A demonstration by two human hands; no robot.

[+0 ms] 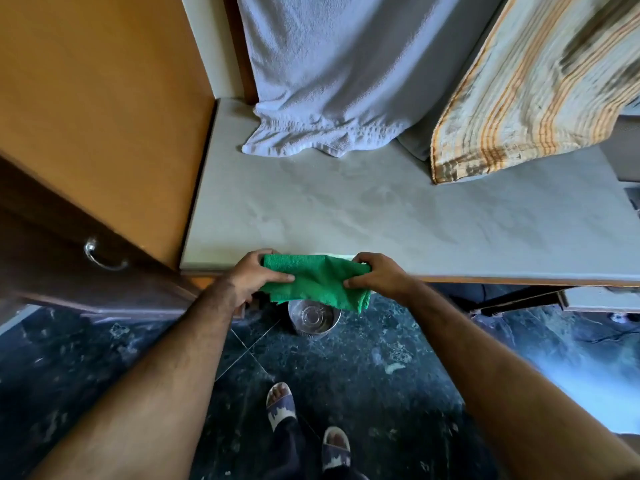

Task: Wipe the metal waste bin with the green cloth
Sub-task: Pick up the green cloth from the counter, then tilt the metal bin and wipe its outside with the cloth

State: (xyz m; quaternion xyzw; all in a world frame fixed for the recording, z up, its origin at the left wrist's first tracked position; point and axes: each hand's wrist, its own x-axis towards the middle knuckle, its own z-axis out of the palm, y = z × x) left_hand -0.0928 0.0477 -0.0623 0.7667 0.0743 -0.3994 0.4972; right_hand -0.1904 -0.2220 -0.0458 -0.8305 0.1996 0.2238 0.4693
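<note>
while both hands (left hand, right hand) grip the green cloth, the metal waste bin sits below

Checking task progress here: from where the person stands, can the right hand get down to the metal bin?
Probably yes. The right hand holds the green cloth above the metal bin, which stands open on the floor with nothing between them; the left hand shares the grip.

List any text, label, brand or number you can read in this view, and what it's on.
None: no readable text shows anywhere.
green cloth, held by the left hand and right hand: plain.
metal waste bin: no label visible.
white towel, striped cloth: patterns only.
</note>
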